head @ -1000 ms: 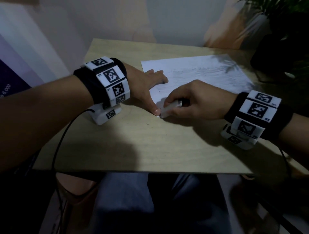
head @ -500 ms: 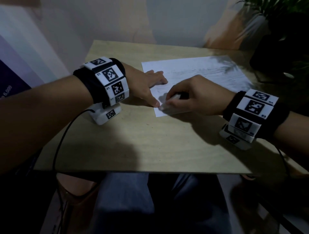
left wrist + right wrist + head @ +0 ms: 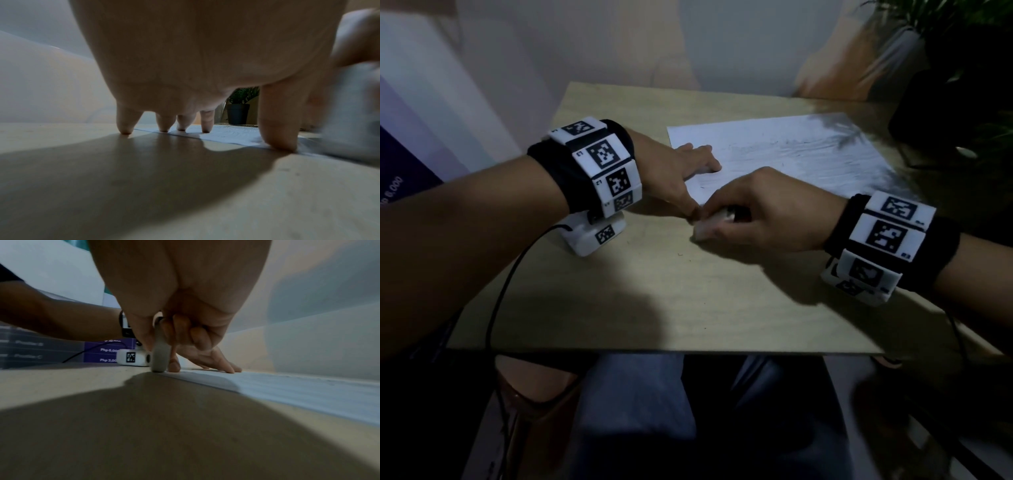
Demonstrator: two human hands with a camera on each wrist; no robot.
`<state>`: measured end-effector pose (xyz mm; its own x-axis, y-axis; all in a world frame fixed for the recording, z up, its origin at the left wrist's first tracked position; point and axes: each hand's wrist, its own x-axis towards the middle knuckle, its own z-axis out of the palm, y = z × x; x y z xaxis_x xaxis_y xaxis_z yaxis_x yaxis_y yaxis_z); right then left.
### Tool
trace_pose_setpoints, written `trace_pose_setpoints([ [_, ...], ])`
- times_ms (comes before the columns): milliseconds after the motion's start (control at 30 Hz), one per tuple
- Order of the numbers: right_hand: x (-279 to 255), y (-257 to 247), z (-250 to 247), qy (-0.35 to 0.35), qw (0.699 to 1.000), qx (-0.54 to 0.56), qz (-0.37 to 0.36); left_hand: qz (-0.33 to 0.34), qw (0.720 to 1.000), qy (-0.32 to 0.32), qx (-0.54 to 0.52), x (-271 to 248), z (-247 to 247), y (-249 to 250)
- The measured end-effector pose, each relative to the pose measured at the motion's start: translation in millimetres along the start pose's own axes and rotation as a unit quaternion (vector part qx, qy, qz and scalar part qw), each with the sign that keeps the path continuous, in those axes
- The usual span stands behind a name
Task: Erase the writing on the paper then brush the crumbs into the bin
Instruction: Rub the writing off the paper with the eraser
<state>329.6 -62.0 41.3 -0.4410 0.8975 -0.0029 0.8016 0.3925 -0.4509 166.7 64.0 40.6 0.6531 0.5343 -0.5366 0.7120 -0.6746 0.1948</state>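
A white sheet of paper (image 3: 784,154) with faint pencil lines lies on the wooden table (image 3: 654,301). My left hand (image 3: 681,174) presses flat on the paper's near left corner, fingers straight and spread; its fingertips (image 3: 164,128) touch the sheet (image 3: 226,134). My right hand (image 3: 763,212) grips a white eraser (image 3: 710,228) and holds its end down at the paper's near left corner, beside my left thumb. In the right wrist view the eraser (image 3: 160,356) stands upright at the edge of the paper (image 3: 287,389). No bin is in view.
A dark potted plant (image 3: 955,68) stands at the table's far right corner, seen also as a pot (image 3: 237,113) beyond my left fingers. A wall runs behind the table. A few dark crumbs (image 3: 681,254) lie on the bare wood near the front of the paper.
My right hand rubbed the eraser up onto the paper and back down to the near left corner. My left hand stayed pressed on the sheet.
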Motion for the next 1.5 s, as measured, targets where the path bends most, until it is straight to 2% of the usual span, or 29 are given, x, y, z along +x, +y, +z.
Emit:
trace_pose_setpoints([
  [67, 2.2, -0.9, -1.4, -0.001, 1.000, 0.018, 0.013, -0.003, 1.000, 0.001, 0.002, -1.1, 0.0, 0.9],
  [200, 5.8, 2.1, 2.7, 0.038, 0.999, -0.024, 0.030, 0.000, 1.000, 0.015, -0.008, -1.7, 0.2, 1.9],
  [333, 0.2, -6.1, 2.4, -0.019, 0.999, 0.034, 0.004, -0.005, 1.000, 0.007, 0.000, 0.1, -0.3, 0.7],
  [433, -0.1, -3.8, -4.7, 0.039, 0.997, 0.055, 0.039, 0.000, 1.000, 0.003, -0.013, -0.3, 0.0, -0.8],
  [533, 3.4, 1.8, -5.0, 0.096, 0.994, -0.005, 0.055, 0.005, 1.000, -0.002, -0.029, -0.8, -0.1, -5.0],
  [600, 2.6, 2.2, -5.1, 0.070, 0.996, -0.028, 0.056, 0.004, 1.000, -0.011, -0.027, -0.9, -0.5, -6.0],
  [667, -0.5, 1.4, -5.4, 0.021, 0.999, -0.006, 0.050, 0.003, 1.000, -0.014, -0.015, -0.8, -0.7, -5.0],
  [733, -1.8, 0.6, -6.0, 0.001, 0.999, 0.013, 0.046, -0.001, 1.000, -0.014, -0.011, -1.7, -0.9, -3.5],
  [867, 0.6, 4.2, -8.8, 0.038, 0.997, -0.019, 0.058, -0.003, 1.000, -0.018, -0.020, -3.0, -2.3, -4.2],
  [1033, -5.8, -0.3, -6.3, -0.011, 0.999, 0.015, 0.029, -0.002, 1.000, -0.020, -0.013, -3.6, -2.0, -1.9],
  [1200, 1.0, 7.6, -7.9, 0.047, 0.997, -0.030, 0.046, -0.002, 1.000, -0.017, -0.021, -4.1, -1.9, -3.8],
  [1267, -1.9, 3.8, -5.0, 0.028, 0.999, -0.034, 0.026, -0.003, 1.000, -0.018, -0.023, -4.1, -1.8, -3.5],
  [1367, -5.9, -0.8, -3.7, -0.012, 1.000, 0.021, 0.018, -0.004, 1.000, -0.020, -0.017, -3.5, -1.9, -2.7],
  [1500, 0.9, 9.7, -8.0, 0.039, 0.998, -0.022, 0.047, -0.006, 1.000, -0.017, -0.019, -4.8, -2.2, -2.9],
])
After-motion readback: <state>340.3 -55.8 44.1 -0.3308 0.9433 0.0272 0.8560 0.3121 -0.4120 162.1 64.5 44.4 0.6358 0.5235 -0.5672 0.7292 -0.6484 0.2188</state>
